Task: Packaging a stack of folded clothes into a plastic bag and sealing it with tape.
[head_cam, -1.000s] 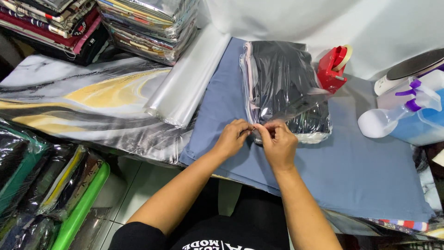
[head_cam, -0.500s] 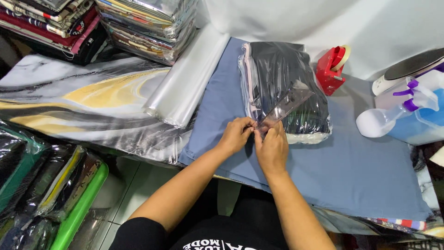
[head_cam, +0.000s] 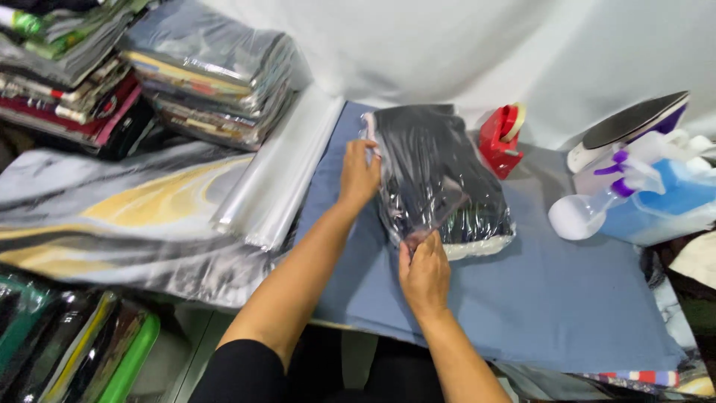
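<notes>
Two hands [head_cam: 360, 177] on half-hidden bagged garment [head_cam: 440, 179]

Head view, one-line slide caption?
Left hand steadies a clear-bagged dark garment on a blue board; right hand pinches its flap.

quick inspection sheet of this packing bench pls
surface: blue-grey padded board, mostly bare near the front
job's things: dark folded garment in a clear bag, lying flat
clutter: red tape dispenser, iron, spray bottle, flat empty bags
grippers: left hand on the bag's left edge; right hand pinching its near edge
cables: nothing seen
surroundings: stacks of bagged clothes, white cloth backdrop
</notes>
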